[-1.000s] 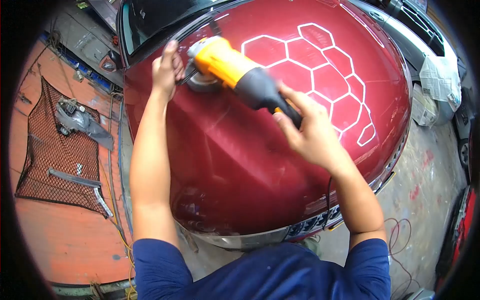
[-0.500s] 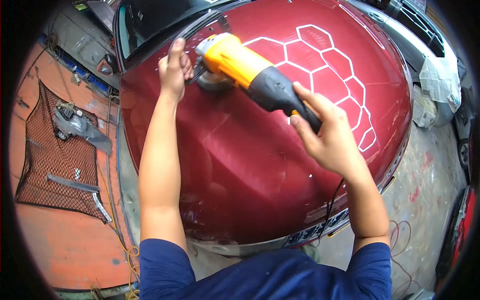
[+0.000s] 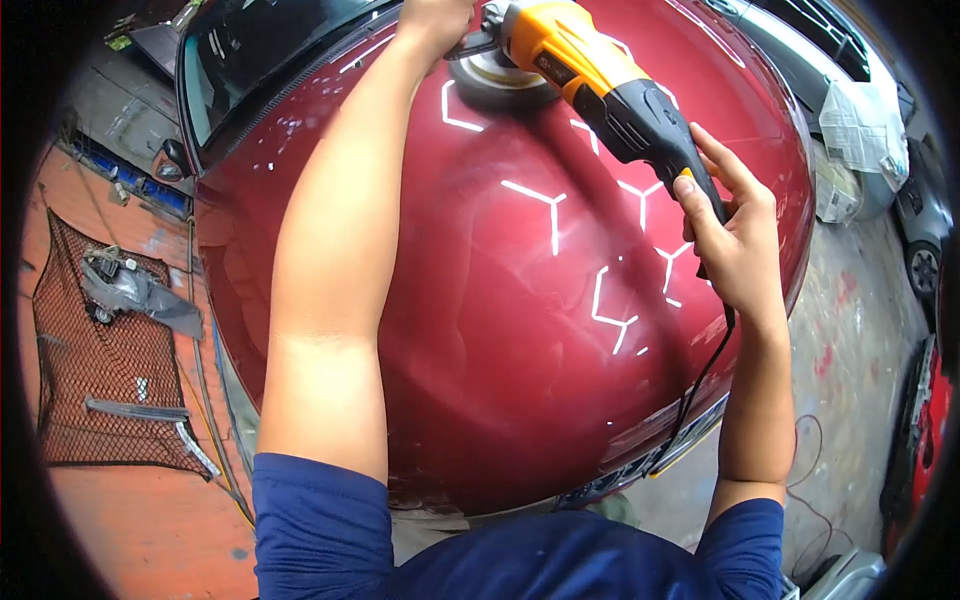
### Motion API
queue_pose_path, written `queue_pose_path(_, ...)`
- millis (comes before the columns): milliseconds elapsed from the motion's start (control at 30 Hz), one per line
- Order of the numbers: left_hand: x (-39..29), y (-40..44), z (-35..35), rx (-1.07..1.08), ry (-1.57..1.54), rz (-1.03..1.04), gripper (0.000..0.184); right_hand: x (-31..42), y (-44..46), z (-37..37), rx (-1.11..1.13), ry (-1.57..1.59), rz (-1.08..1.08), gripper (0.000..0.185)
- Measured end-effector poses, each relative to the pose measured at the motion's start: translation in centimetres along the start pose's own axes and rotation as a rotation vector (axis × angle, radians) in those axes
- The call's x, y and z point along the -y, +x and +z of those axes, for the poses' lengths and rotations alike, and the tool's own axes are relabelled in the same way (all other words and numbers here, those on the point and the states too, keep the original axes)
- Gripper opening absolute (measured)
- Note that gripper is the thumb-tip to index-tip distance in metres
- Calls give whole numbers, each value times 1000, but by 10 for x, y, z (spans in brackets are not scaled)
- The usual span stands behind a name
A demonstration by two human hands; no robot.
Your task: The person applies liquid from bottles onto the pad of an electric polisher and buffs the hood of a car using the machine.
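Head view: a yellow-and-black polisher (image 3: 570, 55) slants from twelve o'clock down toward two, over a glossy red hood (image 3: 480, 390).
Pad: the round pad (image 3: 502, 96), at twelve o'clock, faces down and appears to touch the hood.
Right hand: closed around the black rear handle, thumb along its near side; the hand (image 3: 735, 235) sits between two and three o'clock.
Left hand: curled at the polisher's head by a black side handle (image 3: 472, 45); the hand (image 3: 435, 24) is just short of twelve o'clock, partly cut off by the frame.
Cord: the black cord (image 3: 708, 372) drops from the handle toward five o'clock, passing the hood's front edge.
White bag: a plastic bag (image 3: 862, 130) at two o'clock; its contents cannot be told.
Net: black netting (image 3: 100, 435) at nine o'clock lies on an orange surface (image 3: 110, 515), with a grey plastic-like piece (image 3: 140, 292) and a long strip (image 3: 137, 410) on it.
Hood edges: the windscreen (image 3: 290, 60) bounds it at ten to eleven o'clock; the front edge curves from three round to six.
Side room: concrete floor (image 3: 850, 370) stretches at three o'clock between the hood and a red car part (image 3: 930, 410); a thin hose (image 3: 818, 450) loops at four.
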State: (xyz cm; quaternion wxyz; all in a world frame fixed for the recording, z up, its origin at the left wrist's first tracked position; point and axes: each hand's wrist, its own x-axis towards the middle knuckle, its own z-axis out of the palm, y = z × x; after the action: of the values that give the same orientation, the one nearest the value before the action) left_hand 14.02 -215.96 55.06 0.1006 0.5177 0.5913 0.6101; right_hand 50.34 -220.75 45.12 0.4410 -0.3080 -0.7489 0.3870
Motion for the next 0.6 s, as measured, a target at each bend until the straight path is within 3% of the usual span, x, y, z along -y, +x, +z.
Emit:
queue_pose_path(167, -5, -7, -19, 53, -58, -72, 42, -2, -2, 10, 26, 42, -22, 52)
queue_pose_path(300, -11, -37, -66, -7, 12, -127, 54, 13, -12, 29, 85, 59, -41, 52)
queue_pose_path(533, -30, -104, -158, -109, 47, -208, 55, 43, -38, 75, 202, 172, -119, 52)
queue_pose_path(600, -36, -129, -187, -96, 188, -201, 60, 54, -47, 87, 249, 204, -122, 52)
